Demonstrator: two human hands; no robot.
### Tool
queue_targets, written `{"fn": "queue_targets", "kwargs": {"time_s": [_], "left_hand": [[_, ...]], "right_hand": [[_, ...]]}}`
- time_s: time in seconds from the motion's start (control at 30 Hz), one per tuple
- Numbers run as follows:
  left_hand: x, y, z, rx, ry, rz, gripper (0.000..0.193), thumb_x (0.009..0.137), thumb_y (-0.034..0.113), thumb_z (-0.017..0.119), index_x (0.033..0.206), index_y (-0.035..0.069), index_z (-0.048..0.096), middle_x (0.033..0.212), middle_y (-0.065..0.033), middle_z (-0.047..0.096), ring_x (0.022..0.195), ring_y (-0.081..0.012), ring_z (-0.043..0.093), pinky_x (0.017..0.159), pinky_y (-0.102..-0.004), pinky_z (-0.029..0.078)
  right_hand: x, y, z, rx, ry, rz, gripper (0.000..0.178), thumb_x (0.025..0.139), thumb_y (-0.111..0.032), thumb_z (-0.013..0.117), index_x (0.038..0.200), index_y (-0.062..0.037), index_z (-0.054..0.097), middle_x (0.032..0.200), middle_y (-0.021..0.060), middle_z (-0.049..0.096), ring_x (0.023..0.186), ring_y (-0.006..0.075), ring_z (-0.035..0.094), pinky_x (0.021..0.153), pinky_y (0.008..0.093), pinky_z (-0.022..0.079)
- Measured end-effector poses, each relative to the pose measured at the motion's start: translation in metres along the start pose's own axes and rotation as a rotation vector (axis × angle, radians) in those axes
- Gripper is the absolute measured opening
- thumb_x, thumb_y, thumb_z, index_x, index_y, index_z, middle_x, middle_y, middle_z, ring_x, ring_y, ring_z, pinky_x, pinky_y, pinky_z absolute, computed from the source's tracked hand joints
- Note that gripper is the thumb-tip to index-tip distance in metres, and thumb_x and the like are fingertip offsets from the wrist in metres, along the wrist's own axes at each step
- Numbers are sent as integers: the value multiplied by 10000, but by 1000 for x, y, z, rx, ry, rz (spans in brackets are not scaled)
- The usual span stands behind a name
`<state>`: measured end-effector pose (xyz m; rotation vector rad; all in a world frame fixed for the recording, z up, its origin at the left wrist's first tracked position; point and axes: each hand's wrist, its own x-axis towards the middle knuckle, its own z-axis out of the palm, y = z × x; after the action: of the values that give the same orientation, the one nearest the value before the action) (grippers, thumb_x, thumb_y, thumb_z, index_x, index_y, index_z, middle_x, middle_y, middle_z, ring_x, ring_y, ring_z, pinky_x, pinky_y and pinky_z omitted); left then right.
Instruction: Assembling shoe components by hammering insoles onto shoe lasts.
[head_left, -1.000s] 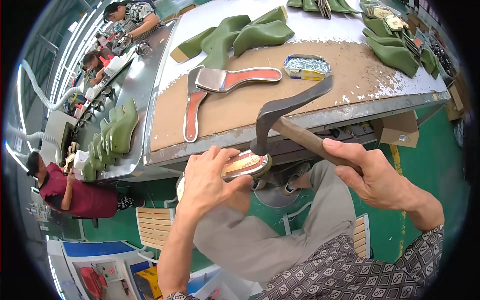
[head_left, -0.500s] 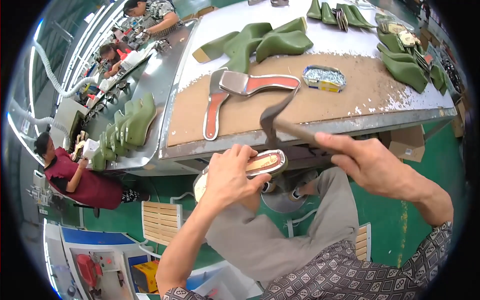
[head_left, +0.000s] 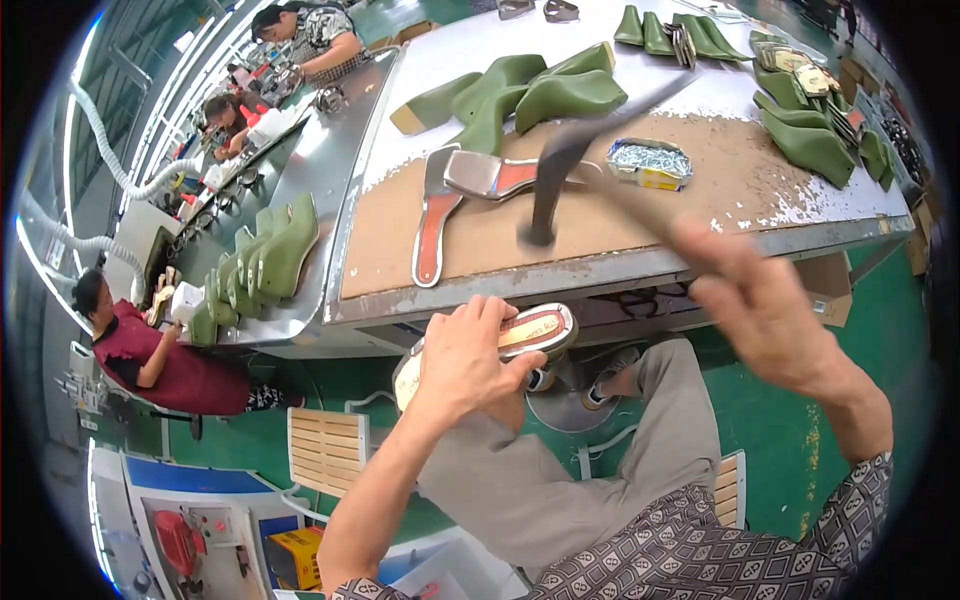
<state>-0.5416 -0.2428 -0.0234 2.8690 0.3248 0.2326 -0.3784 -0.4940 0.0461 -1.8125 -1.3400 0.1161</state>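
My left hand [head_left: 458, 358] is wrapped round a shoe last with an insole [head_left: 540, 330] on its bottom face, held above my lap in front of the table edge. The insole has a pale rim and a reddish-brown band round a tan middle. My right hand [head_left: 760, 310], smeared by motion, grips the wooden handle of a hammer [head_left: 550, 185]. The dark, curved hammer head is up above the last, apart from it, over the table's front. Behind it, two orange-and-grey insoles [head_left: 431, 240] lie crossed on the brown board.
An open pack of small silvery tacks [head_left: 650, 165] sits on the table [head_left: 390, 255]. Green shoe lasts [head_left: 570, 98] lie in groups at its back and right. More lasts [head_left: 285, 245] line a metal bench at left, where several people work. A slatted wooden seat [head_left: 327, 448] stands lower left.
The hammer has risen away from the last, my right hand moving slightly right with it. My left hand still holds the last in nearly the same place.
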Motion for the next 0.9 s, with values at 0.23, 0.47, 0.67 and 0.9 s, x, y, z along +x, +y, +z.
{"fn": "queue_targets", "kwargs": {"time_s": [0.23, 0.47, 0.67, 0.9], "left_hand": [[4, 3, -2, -19, -6, 2, 507, 699, 431, 762, 1024, 83, 587, 931, -85, 597, 882, -270, 598, 770, -390, 401], [1, 7, -7, -10, -25, -39, 505, 698, 416, 767, 1028, 78, 589, 946, -86, 602, 892, -277, 599, 784, -392, 399], [-1, 3, -4, -45, -47, -48, 542, 691, 415, 776, 1055, 60, 587, 965, -100, 606, 924, -274, 596, 805, -385, 395], [3, 7, -7, -27, -107, -157, 994, 609, 417, 826, 1361, -57, 381, 1005, -123, 640, 908, -269, 619, 806, -384, 407]], "right_hand": [[-8, 6, 13, -222, -464, 102, 576, 863, -11, 613, 1390, -160, 433, 1007, 166, 669, 904, 310, 670, 781, 356, 567], [-18, 3, 22, 189, 83, -25, 504, 854, -14, 621, 1330, -154, 531, 1021, 191, 665, 865, 338, 663, 775, 378, 570], [-20, 9, 22, 22, -295, 239, 490, 932, -32, 555, 1394, -118, 415, 1154, 186, 632, 984, 280, 664, 869, 319, 522], [-25, 6, 39, 296, -313, 396, 449, 985, -82, 495, 1407, -106, 345, 1261, 185, 575, 1014, 218, 633, 870, 325, 485]]}}
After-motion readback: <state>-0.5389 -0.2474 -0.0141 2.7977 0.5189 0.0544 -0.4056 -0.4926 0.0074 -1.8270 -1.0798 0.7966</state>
